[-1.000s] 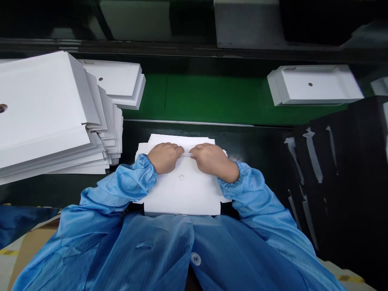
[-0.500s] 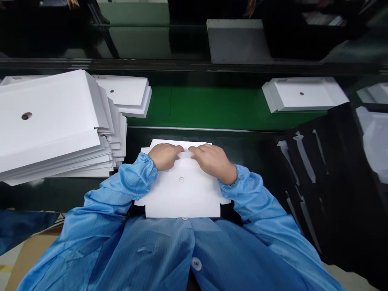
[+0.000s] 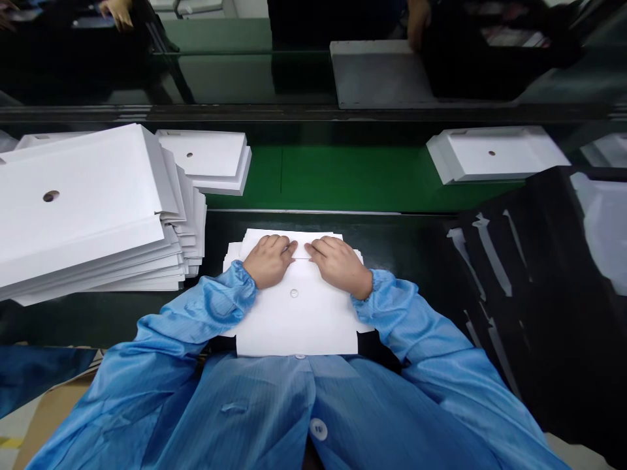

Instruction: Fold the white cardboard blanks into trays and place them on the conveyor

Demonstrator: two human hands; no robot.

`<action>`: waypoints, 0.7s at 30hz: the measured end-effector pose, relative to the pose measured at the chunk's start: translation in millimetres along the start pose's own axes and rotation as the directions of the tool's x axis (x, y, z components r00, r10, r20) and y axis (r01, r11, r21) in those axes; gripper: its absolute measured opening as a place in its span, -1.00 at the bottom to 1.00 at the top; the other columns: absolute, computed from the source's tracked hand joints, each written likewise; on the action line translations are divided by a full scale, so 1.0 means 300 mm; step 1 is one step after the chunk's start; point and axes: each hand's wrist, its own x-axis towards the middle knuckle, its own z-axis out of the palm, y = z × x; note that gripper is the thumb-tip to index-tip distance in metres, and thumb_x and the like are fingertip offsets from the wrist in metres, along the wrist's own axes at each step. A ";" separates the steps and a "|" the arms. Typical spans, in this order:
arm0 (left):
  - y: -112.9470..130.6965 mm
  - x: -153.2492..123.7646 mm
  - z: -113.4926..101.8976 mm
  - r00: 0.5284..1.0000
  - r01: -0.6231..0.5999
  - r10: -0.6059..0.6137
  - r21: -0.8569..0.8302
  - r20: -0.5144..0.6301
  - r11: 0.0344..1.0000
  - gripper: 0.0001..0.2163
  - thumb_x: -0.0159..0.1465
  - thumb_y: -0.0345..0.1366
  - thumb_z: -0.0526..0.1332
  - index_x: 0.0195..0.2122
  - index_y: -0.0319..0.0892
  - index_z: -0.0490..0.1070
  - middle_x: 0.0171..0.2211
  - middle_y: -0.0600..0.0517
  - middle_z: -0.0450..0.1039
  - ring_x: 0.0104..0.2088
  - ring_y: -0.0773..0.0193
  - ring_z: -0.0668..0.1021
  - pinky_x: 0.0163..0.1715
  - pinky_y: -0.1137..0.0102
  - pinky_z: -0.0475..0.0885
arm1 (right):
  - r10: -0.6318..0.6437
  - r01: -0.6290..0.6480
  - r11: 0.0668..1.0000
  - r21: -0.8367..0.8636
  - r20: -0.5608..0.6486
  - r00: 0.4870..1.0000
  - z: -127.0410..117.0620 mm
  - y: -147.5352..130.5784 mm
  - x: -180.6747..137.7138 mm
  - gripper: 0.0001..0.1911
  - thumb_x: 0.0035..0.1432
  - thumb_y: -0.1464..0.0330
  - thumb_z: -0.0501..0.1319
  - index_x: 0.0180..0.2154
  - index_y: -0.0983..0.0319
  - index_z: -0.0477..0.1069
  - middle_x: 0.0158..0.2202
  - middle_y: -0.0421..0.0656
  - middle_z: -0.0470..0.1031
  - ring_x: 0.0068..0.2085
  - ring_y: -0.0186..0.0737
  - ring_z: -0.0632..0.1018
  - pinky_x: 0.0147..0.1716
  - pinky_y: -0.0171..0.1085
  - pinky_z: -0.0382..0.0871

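Dark glossy workbench (image 3: 416, 241), green conveyor belt (image 3: 343, 176) behind it, black rail (image 3: 294, 114) beyond, dim far bench (image 3: 230, 75)

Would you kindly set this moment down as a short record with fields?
left hand: knuckles up, fingertips on the far fold of the white sheet
right hand: likewise, fingertips nearly meeting the left's
grip: pinching or only pressing, cannot tell
left side: tall stack of white sheets, each with a punched hole
beyond: green belt carrying folded white trays
right side: black sheets
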 end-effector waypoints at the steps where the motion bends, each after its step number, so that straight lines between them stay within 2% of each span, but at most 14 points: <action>1: 0.002 -0.002 0.004 1.000 -0.005 0.005 0.002 -0.016 1.000 -0.64 0.44 -0.24 0.04 0.18 -0.25 0.38 -0.04 -0.21 0.43 -0.03 0.03 0.43 0.01 0.14 0.30 | -0.003 0.003 1.000 -0.011 -0.006 1.000 0.000 -0.002 -0.001 -0.61 0.45 0.36 -0.02 0.12 0.37 0.43 -0.13 0.00 0.51 -0.08 -0.06 0.37 -0.04 -0.14 0.20; 11: -0.014 -0.011 0.042 0.970 -0.105 0.103 0.003 -0.221 0.995 -0.74 0.42 -0.35 0.08 0.02 -0.26 0.48 -0.16 -0.18 0.47 -0.13 0.09 0.45 -0.07 0.16 0.34 | -0.045 0.038 0.996 -0.082 -0.081 0.996 0.000 -0.014 -0.014 -0.69 0.42 0.46 0.00 -0.06 0.31 0.52 -0.29 -0.06 0.53 -0.23 -0.13 0.39 -0.22 -0.14 0.18; 14: -0.016 -0.011 0.032 0.975 -0.115 0.117 0.021 -0.187 0.993 -0.76 0.42 -0.36 0.07 -0.03 -0.24 0.51 -0.19 -0.14 0.49 -0.17 0.11 0.47 -0.12 0.18 0.34 | -0.066 0.060 0.995 -0.086 -0.068 0.995 -0.010 -0.004 -0.020 -0.70 0.42 0.45 0.02 -0.04 0.31 0.50 -0.25 -0.06 0.55 -0.23 -0.13 0.41 -0.22 -0.14 0.20; 17: -0.012 -0.011 0.011 0.985 -0.119 0.126 0.060 -0.122 0.991 -0.75 0.43 -0.36 0.05 -0.07 -0.23 0.52 -0.22 -0.12 0.50 -0.20 0.12 0.48 -0.18 0.19 0.33 | -0.097 0.093 0.993 -0.078 -0.053 0.994 -0.032 0.030 -0.040 -0.70 0.42 0.43 0.02 0.01 0.31 0.49 -0.15 -0.03 0.57 -0.13 -0.11 0.44 -0.14 -0.15 0.23; 21: -0.001 -0.017 -0.006 0.991 -0.091 0.100 0.106 -0.089 0.990 -0.71 0.44 -0.31 0.05 0.06 -0.27 0.46 -0.13 -0.17 0.49 -0.14 0.06 0.47 -0.16 0.17 0.31 | -0.101 0.096 0.991 -0.096 -0.047 0.994 -0.051 0.083 -0.086 -0.70 0.42 0.38 0.05 0.04 0.30 0.47 -0.03 0.01 0.55 -0.03 -0.06 0.42 -0.06 -0.11 0.22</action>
